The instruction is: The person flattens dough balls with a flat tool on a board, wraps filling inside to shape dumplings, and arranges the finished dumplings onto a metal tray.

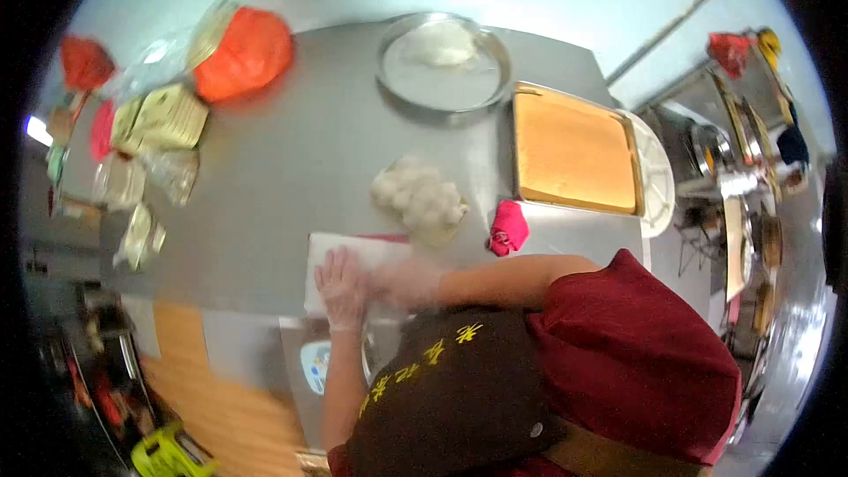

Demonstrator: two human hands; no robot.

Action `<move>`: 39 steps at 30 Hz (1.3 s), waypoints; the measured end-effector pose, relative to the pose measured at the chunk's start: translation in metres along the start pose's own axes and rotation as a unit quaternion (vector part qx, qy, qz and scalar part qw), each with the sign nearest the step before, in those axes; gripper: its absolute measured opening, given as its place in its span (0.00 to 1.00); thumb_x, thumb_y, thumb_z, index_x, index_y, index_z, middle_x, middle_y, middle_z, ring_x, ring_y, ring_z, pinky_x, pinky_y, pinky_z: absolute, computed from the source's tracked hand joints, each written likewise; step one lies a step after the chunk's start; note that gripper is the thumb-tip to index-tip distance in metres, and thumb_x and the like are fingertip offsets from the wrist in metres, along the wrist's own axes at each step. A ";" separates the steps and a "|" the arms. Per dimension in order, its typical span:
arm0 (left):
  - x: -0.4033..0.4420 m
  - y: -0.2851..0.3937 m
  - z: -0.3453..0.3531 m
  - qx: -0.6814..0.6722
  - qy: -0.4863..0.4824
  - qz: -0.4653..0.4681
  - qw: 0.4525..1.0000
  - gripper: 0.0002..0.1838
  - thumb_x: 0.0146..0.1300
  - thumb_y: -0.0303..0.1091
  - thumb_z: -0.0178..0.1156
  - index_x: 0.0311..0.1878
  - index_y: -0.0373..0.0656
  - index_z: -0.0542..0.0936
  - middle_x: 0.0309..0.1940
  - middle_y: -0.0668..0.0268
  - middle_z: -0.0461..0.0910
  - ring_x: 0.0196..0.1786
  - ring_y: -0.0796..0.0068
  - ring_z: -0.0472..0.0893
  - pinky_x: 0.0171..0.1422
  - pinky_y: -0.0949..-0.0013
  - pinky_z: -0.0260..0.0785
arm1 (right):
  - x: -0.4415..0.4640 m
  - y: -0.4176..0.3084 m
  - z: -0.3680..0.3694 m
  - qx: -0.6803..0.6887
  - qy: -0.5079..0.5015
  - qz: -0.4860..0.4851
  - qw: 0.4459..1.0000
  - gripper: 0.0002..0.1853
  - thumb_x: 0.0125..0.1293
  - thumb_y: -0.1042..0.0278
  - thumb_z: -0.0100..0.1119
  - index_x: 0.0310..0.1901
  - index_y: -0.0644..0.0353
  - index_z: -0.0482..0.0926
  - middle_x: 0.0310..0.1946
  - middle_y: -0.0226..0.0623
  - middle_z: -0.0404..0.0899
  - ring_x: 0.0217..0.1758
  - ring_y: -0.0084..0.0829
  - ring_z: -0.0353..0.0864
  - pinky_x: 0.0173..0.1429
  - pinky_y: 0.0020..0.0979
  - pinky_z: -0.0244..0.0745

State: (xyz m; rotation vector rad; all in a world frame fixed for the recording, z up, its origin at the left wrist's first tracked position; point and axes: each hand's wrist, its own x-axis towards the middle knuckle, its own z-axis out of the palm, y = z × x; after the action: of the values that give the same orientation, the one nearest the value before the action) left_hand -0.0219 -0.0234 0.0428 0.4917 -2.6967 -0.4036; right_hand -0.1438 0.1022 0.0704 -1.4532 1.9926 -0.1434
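My left hand, in a clear plastic glove, lies with its fingers stretched out on a white flat rectangular thing at the table's near edge. Whether this is a board or a stack of sheets I cannot tell. Close beside it, my right hand is over the white thing's right part, smeared by motion, so its fingers do not show clearly. A dark red edge shows behind the white thing. Just beyond sits a clump of whitish rounded lumps, perhaps dough.
A bunched pink cloth lies right of the lumps. Farther right is a rectangular tray of golden sheet cake. A round metal pan with white powder stands behind. Red bags and stacked packets occupy the left. A scale sits below.
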 end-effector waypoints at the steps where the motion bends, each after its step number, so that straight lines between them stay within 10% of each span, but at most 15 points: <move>1: 0.003 -0.002 0.005 0.026 -0.037 0.007 0.999 0.22 0.62 0.43 0.53 0.58 0.45 0.72 0.61 0.62 0.69 0.66 0.57 0.63 0.71 0.48 0.44 | 0.003 0.008 0.019 0.007 0.066 -0.038 0.997 0.13 0.56 0.60 0.54 0.39 0.59 0.78 0.32 0.43 0.79 0.35 0.42 0.80 0.36 0.41 0.75; 17: -0.012 -0.011 0.023 0.007 0.053 -0.027 0.998 0.22 0.62 0.46 0.52 0.55 0.44 0.73 0.59 0.58 0.71 0.64 0.54 0.67 0.68 0.49 0.50 | 0.001 0.022 0.046 0.122 0.153 -0.084 0.977 0.10 0.52 0.62 0.56 0.33 0.59 0.76 0.25 0.46 0.78 0.29 0.48 0.79 0.36 0.44 0.75; 28: -0.005 -0.006 0.015 0.028 0.026 -0.071 0.997 0.21 0.59 0.45 0.55 0.53 0.44 0.74 0.54 0.59 0.74 0.60 0.55 0.69 0.67 0.52 0.52 | -0.010 0.011 0.010 0.238 0.023 -0.033 0.971 0.15 0.55 0.61 0.58 0.43 0.57 0.75 0.35 0.46 0.78 0.39 0.45 0.79 0.45 0.44 0.73; 32: -0.003 -0.003 0.008 0.000 0.090 -0.086 0.992 0.18 0.57 0.44 0.58 0.47 0.44 0.77 0.50 0.61 0.76 0.58 0.57 0.70 0.64 0.52 0.54 | -0.017 -0.011 -0.013 0.057 -0.042 0.015 0.997 0.16 0.55 0.58 0.59 0.40 0.60 0.73 0.33 0.48 0.78 0.39 0.46 0.79 0.46 0.46 0.72; 34: -0.003 -0.003 0.011 -0.003 0.107 -0.090 0.990 0.17 0.56 0.43 0.59 0.45 0.44 0.78 0.50 0.61 0.76 0.57 0.57 0.71 0.63 0.52 0.56 | -0.015 0.003 0.009 0.009 0.124 -0.049 0.991 0.18 0.55 0.54 0.60 0.38 0.60 0.71 0.31 0.48 0.78 0.37 0.47 0.79 0.45 0.46 0.71; 39: -0.003 -0.003 0.012 -0.033 0.160 -0.080 0.983 0.14 0.57 0.39 0.59 0.43 0.42 0.79 0.49 0.59 0.77 0.55 0.56 0.72 0.58 0.55 0.62 | -0.015 0.001 0.013 -0.071 0.177 -0.104 0.976 0.21 0.57 0.49 0.57 0.38 0.61 0.69 0.25 0.47 0.78 0.31 0.50 0.79 0.38 0.48 0.72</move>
State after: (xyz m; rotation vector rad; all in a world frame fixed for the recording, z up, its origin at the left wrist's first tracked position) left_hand -0.0230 -0.0227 0.0300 0.6941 -2.3360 -0.4183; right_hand -0.1343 0.1196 0.0666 -1.8338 2.1576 -0.3813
